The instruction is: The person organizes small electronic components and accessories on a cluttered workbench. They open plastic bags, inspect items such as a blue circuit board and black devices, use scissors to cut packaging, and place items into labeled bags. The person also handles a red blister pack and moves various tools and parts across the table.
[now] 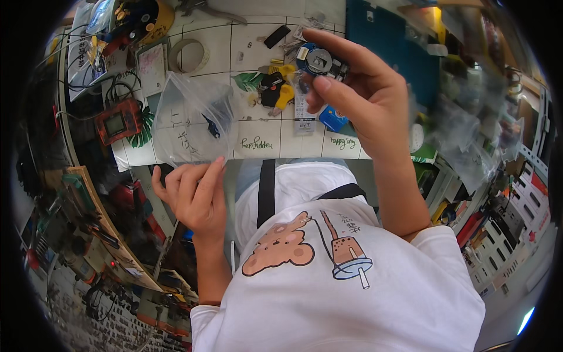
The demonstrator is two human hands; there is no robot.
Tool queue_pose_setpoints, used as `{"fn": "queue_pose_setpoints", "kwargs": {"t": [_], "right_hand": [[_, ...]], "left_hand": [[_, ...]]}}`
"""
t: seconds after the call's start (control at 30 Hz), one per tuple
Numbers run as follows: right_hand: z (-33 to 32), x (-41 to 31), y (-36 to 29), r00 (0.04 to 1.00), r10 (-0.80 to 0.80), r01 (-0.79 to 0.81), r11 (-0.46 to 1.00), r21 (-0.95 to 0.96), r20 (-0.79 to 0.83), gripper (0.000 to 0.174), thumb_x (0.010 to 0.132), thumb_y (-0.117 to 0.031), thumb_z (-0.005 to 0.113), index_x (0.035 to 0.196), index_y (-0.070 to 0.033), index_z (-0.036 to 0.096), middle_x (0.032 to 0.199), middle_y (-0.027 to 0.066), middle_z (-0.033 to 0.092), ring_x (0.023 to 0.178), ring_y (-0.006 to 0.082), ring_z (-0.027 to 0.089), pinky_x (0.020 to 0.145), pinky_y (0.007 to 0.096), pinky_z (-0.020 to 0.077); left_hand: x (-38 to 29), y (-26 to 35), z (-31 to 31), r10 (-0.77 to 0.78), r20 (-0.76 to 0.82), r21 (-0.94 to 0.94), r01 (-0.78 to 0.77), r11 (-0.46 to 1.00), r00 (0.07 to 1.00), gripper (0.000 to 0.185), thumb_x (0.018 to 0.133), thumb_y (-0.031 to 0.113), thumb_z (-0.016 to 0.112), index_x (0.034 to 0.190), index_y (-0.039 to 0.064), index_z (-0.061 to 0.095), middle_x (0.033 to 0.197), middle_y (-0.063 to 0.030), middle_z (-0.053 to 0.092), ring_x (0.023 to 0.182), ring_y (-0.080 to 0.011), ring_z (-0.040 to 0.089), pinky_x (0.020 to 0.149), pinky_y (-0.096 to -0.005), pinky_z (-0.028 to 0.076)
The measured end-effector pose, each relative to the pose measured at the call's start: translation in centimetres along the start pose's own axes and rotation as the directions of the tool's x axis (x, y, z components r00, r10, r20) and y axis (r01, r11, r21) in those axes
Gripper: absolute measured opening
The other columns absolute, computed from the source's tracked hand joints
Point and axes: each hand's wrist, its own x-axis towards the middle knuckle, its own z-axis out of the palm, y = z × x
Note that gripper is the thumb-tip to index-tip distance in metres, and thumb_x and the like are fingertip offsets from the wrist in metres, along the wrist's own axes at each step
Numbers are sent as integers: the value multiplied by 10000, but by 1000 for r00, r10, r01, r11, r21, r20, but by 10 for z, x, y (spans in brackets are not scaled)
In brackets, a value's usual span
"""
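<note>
My right hand (360, 88) is raised over the table and holds a small circuit board (319, 61) with a round coin cell on it between thumb and fingers. At the table's front edge my left hand (195, 189) touches the lower rim of a clear plastic bag (189, 119), its fingers partly curled; whether it pinches the bag is hard to tell. The bag bears handwriting, and a small dark item (212, 126) shows in it or through it. Between the hands lie a black object with yellow parts (275, 90) and a blue card or packet (333, 119).
A roll of tape (189, 56), pliers (211, 11) and a black rectangular piece (277, 36) lie at the back. An orange-black device with a screen (118, 122) stands left, with cables. A teal mat (391, 66) lies right, near hanging plastic bags (475, 149).
</note>
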Motion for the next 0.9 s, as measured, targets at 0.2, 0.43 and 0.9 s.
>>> {"fn": "queue_pose_setpoints", "kwargs": {"t": [0.2,0.43,0.9], "right_hand": [[2,-3,-2,996,-64,50,974,220,61,512,792,133,480,1301,104,429,1203,256,543,983,310,644,746,305,580],[4,-7,-9,996,-55,40,976,212,64,526,780,165,467,1301,106,426,1196,253,550,1034,346,619,790,296,568],[55,-23,5,940,-16,131,939,-318,340,540,761,116,570,1277,-40,526,1160,115,608,870,151,666,718,258,537]], "left_hand": [[-1,0,1,-12,11,-7,12,1000,1000,200,689,81,751,878,142,732,738,34,591,784,-149,539,1039,-470,250],[-1,0,2,-17,13,-18,18,1000,1000,189,692,87,750,872,142,733,741,35,597,782,-148,542,1035,-466,255],[-4,11,0,56,85,-29,-54,998,995,252,644,49,721,867,166,721,766,44,595,801,-166,539,1014,-511,252]]}}
